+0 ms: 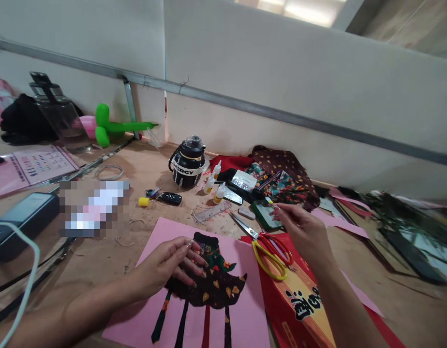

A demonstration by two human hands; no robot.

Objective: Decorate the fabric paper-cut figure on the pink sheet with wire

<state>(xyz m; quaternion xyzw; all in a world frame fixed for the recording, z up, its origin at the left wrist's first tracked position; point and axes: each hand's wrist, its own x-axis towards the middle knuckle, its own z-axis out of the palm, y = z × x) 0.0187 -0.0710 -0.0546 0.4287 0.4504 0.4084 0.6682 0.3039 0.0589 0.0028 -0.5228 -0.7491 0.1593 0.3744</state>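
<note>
A pink sheet of card (247, 290) lies before me, bearing a collage of fabric pieces (218, 285) in brown with yellow hearts and dark floral print. Thin strips of fabric (160, 319) run down below it. My left hand (182, 261) rests over the left part of the fabric, fingers stretched out and holding nothing. Over the green-edged case (263, 215), my right hand (299, 224) pinches a small white and yellow thing (269, 200), mostly hidden by the fingers. Scissors (269, 249) with red and yellow handles lie open under that hand's left side.
Small white bottles (219, 193) stand beside a black flask (188, 164). Heaped cloth (287, 176) lies against the wall. A red printed paper (289, 299) is at the right of the card. Keys (169, 197), a ruler (213, 212) and a power bank (23, 220) with cable lie around.
</note>
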